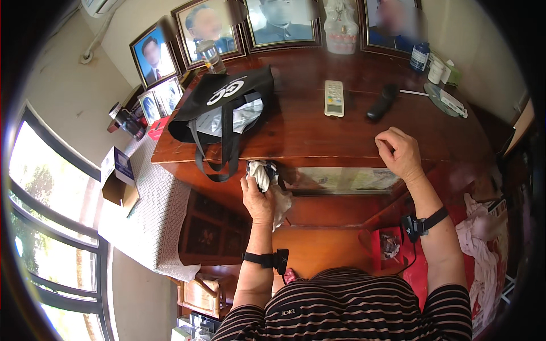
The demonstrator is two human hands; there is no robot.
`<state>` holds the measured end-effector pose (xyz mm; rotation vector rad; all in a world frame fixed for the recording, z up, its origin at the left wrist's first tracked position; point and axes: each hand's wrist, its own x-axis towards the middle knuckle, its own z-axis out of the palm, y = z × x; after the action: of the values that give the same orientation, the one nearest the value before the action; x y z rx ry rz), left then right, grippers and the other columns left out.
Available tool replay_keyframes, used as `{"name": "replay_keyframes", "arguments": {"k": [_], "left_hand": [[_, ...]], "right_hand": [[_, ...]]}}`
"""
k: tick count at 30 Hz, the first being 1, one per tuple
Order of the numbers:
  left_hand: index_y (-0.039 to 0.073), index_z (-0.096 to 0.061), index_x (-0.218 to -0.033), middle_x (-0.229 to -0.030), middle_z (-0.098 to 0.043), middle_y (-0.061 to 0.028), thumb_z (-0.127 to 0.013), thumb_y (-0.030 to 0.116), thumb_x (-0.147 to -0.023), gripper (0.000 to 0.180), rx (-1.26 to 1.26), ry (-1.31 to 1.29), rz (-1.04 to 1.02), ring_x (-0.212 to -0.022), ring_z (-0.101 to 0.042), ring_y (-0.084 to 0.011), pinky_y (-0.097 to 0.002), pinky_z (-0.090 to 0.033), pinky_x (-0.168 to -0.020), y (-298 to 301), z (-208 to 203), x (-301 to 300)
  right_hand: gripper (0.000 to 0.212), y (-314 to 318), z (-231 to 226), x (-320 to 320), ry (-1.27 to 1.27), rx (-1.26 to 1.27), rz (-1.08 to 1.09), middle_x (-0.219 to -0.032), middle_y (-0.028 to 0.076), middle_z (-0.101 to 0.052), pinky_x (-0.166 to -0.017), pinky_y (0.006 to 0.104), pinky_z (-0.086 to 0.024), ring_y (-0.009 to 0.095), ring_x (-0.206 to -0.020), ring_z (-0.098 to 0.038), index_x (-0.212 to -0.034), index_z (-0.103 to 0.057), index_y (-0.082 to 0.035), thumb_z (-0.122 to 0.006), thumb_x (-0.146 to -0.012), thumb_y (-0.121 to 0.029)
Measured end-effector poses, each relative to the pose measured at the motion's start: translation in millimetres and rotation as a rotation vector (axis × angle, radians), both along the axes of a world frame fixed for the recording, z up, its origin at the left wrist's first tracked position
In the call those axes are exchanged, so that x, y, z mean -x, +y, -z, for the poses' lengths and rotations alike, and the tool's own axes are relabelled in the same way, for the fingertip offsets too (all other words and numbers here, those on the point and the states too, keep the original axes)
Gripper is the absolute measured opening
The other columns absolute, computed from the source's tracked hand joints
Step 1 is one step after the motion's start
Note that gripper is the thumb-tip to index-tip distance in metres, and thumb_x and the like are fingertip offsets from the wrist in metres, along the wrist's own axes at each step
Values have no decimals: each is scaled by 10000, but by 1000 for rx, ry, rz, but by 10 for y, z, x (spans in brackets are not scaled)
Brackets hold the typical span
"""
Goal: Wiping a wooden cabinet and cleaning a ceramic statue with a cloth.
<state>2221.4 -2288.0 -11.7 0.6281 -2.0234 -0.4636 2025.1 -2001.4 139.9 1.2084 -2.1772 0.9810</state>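
My left hand (259, 199) is closed on a crumpled white cloth (281, 207), with some black showing in the bundle, at the front edge of the dark red wooden cabinet (307, 133). Part of the cloth hangs down beside my fingers. Just above that hand, a black tote bag (244, 85) lies on the cabinet top, its handles drooping over the edge and silvery packaging in its mouth. My right hand (400, 150) is curled into a loose fist over the right front of the cabinet, and I see nothing in it. Nearest to it lies a black handheld object (382, 103).
A white remote control (334, 98) lies mid-top. Framed portraits (281, 23), a bottle of liquid (211, 57) and a blue bottle (420, 55) stand behind. Under the front edge is a shallow compartment (341, 178) with pale papers. An open cardboard box (119, 182) sits left, by the window.
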Motion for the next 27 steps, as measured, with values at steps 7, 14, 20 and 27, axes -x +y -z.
{"name": "replay_keyframes", "arguments": {"k": [7, 14, 20, 27], "left_hand": [[-7, -548, -1050, -1066, -567, -239, -621, 57, -739, 325, -198, -150, -11, -967, -552, -457, -490, -472, -830, 149, 941, -102], [-8, -556, -1177, -1097, -632, -181, -566, -29, -785, 393, -377, 139, 216, -1012, -619, -324, -362, -470, -925, 125, 369, -71], [-16, -514, -1160, -1012, -609, -184, -590, -15, -788, 380, -350, 309, 199, -932, -608, -343, -361, -473, -875, 110, -178, 125], [-21, -525, -1204, -1081, -653, -139, -557, -12, -831, 374, -424, 178, 161, -993, -625, -237, -336, -472, -920, 107, 475, 85]], "right_hand": [[34, -7, -15, -24, -6, -5, 0, -744, 65, -618, -539, 338, -470, 250, -586, -601, -802, -644, -77, -671, -795, -57], [41, -3, 9, 6, 2, -24, -9, -734, 73, -604, -542, 352, -472, 267, -604, -608, -797, -634, -81, -672, -792, -66], [46, 3, 21, 16, 5, -12, 12, -728, 72, -597, -547, 356, -474, 272, -611, -608, -795, -627, -86, -672, -795, -76], [34, 13, 15, 62, 26, 2, -3, -739, 79, -608, -559, 392, -481, 310, -643, -611, -794, -619, -78, -643, -818, -73]]}}
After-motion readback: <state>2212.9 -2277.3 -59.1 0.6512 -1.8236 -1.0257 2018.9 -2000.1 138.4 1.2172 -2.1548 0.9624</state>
